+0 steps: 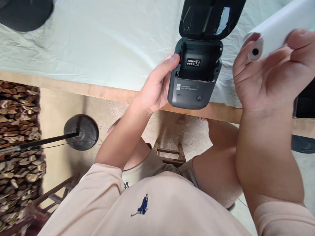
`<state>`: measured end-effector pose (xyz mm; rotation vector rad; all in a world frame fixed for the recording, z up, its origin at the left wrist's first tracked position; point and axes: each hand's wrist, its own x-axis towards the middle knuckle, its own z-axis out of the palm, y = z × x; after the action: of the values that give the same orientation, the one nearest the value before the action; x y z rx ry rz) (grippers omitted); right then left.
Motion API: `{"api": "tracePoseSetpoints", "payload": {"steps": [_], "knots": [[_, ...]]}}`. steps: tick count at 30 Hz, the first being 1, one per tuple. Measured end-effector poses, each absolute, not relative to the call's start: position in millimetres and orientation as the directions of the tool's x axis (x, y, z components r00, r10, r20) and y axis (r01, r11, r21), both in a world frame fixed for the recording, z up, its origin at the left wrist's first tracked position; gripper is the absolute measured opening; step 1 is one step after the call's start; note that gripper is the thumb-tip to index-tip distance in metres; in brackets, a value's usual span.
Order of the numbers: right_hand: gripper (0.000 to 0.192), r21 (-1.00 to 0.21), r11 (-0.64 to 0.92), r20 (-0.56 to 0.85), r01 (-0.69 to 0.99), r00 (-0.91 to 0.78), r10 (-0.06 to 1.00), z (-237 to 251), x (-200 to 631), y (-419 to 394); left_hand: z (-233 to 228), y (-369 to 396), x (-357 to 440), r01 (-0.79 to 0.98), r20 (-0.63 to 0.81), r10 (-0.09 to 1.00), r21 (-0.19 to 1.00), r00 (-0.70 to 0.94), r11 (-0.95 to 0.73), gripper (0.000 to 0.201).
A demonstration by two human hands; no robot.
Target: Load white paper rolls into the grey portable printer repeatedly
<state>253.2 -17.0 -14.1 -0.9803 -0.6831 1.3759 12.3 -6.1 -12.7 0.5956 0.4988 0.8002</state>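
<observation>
A dark grey portable label printer [187, 93] is gripped along its left side by my left hand [161, 80], thumb on the rim. Its lid [209, 19] stands raised, and the bay inside shows a small printed sticker [193, 62] but no roll. To the right, my right hand [268, 72] curls its fingers around a white roll [283, 31], apart from the printer. A small round end with a black hole faces me. The roll's far end runs out of the frame.
A pale sheet [103, 42] covers the table, with a bare wooden edge [216, 111] nearest me. A dark round object [24, 13] lies at the upper left. Below are a black stand base [81, 132], a wooden stool [169, 154] and stacked firewood [19, 131]. A black object [306, 98] sits far right.
</observation>
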Motion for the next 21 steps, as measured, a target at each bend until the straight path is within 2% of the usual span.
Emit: {"api": "tracePoseSetpoints", "payload": {"steps": [4,7,10,12,13,15,18,21], "knots": [[0.017,-0.81,-0.165,-0.239,-0.563,0.06,0.969,0.7,236.7,-24.7,-11.2,-4.8,11.6,-0.526,-0.177,0.766,0.632,0.618,0.57,0.03],[0.017,-0.75,-0.144,-0.278,-0.646,0.109,0.954,-2.5,231.9,-22.9,-9.4,-4.4,12.6,-0.527,-0.208,0.767,0.616,0.607,0.585,0.032],[0.036,-0.747,-0.083,-0.315,-0.66,0.24,0.918,-11.8,235.0,-15.2,-8.7,-4.0,13.3,-0.538,-0.216,0.763,0.594,0.609,0.598,0.031],[0.049,-0.768,-0.065,-0.3,-0.638,0.268,0.915,-14.0,236.7,-10.9,-9.0,-3.5,13.4,-0.537,-0.225,0.752,0.577,0.62,0.615,0.03],[0.05,-0.773,-0.061,-0.282,-0.632,0.256,0.925,-13.5,236.8,-9.5,-9.4,-3.2,13.5,-0.541,-0.222,0.751,0.572,0.622,0.616,0.029],[0.04,-0.78,-0.069,-0.248,-0.622,0.206,0.947,-11.5,235.5,-8.1,-10.5,-2.9,13.8,-0.551,-0.193,0.759,0.58,0.622,0.6,0.03],[0.023,-0.782,-0.118,-0.273,-0.612,0.166,0.948,-11.7,234.0,-6.1,-11.8,-3.1,14.1,-0.544,-0.15,0.763,0.617,0.629,0.569,0.029],[0.024,-0.809,-0.126,-0.262,-0.575,0.16,0.952,-16.2,237.2,-1.4,-12.2,-4.0,14.1,-0.551,-0.115,0.767,0.63,0.631,0.548,0.028]]}}
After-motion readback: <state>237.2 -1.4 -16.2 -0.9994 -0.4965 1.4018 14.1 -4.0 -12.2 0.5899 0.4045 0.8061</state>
